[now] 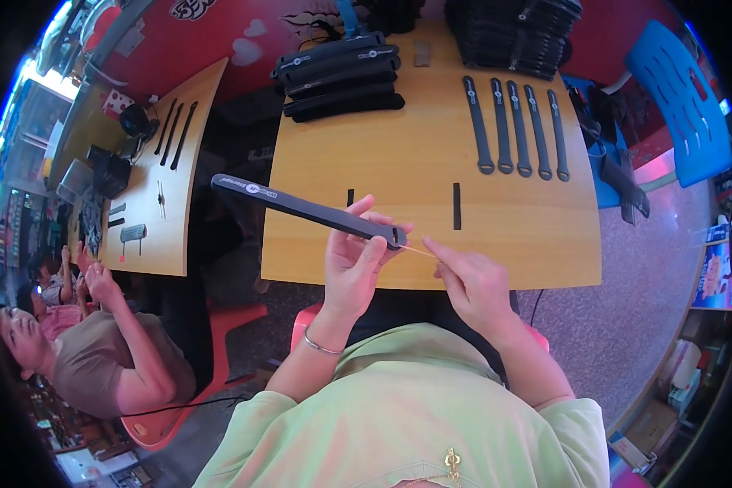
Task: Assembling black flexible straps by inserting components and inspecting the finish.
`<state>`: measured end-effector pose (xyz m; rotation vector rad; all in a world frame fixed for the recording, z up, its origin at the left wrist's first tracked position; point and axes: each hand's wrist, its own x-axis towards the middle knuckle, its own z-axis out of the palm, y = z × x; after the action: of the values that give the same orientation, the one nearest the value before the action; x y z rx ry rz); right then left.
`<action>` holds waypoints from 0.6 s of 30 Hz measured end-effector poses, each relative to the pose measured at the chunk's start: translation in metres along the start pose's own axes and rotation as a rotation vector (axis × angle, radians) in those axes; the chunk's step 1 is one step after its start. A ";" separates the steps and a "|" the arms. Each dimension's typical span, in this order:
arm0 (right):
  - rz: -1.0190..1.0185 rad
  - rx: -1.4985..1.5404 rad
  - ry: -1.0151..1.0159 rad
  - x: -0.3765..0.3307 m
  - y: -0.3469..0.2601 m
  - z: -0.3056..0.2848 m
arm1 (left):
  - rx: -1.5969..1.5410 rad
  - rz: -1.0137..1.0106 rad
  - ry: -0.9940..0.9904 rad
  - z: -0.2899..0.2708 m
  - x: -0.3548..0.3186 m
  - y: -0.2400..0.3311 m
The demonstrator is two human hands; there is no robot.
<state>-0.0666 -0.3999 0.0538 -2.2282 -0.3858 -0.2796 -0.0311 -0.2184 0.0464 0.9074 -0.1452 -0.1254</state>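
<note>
at the far left of the frame a seated person in a brown shirt (98, 358) works at a second desk (167, 175). mid-frame, the left hand (351, 264) has its fingers closed around the near end of a long black strap (301, 207), held just above the front edge of the main desk (431, 163). right of it, the right hand (472, 285) pinches what looks like a thin yellowish thread (419, 251), drawn taut from the strap end. done well: hold the strap steady and pull straight along it. finished straps (516, 126) lie in a row at upper right.
</note>
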 end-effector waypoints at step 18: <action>-0.097 -0.044 0.086 -0.001 0.004 0.003 | 0.024 0.029 0.021 0.002 -0.003 0.000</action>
<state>-0.0658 -0.3997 0.0488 -2.2349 -0.4460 -0.4382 -0.0344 -0.2192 0.0477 0.9295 -0.1400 -0.0877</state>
